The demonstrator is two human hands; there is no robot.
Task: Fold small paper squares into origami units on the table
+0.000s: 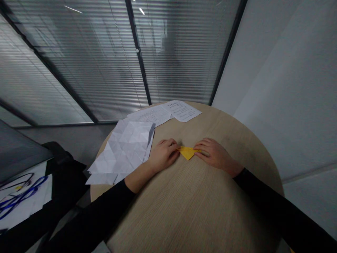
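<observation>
A small piece of folded yellow paper [187, 153] lies on the round wooden table [181, 207], its visible part a triangle pointing toward me. My left hand [163, 153] pinches its left corner between thumb and fingers. On the opposite side, my right hand [214, 153] has its fingers closed on the right corner. Both hands rest low at the tabletop, and the fingers cover the paper's two ends.
Creased white paper [126, 147] lies in a stack to the left of my left hand. Printed sheets [181, 110] spread along the table's far edge. At lower left, a blue cord [25, 195] rests on white papers over a dark chair. Glass panels with blinds [173, 70] stand behind.
</observation>
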